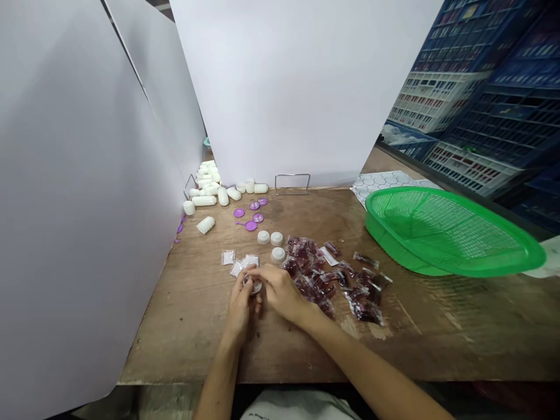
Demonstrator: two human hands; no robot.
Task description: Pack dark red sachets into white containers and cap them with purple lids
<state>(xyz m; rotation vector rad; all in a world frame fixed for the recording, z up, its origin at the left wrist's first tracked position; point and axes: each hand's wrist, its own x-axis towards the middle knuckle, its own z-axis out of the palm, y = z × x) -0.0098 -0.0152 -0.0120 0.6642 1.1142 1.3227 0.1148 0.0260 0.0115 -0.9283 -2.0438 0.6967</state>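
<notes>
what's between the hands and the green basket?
Head view: a heap of dark red sachets lies on the table between the right hand and the green basket. Past the heap, bare wood up to the basket.

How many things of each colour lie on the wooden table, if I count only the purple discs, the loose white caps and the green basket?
Purple discs: 5
Loose white caps: 3
Green basket: 1
Total: 9
Both hands close together on one small piece.
</notes>
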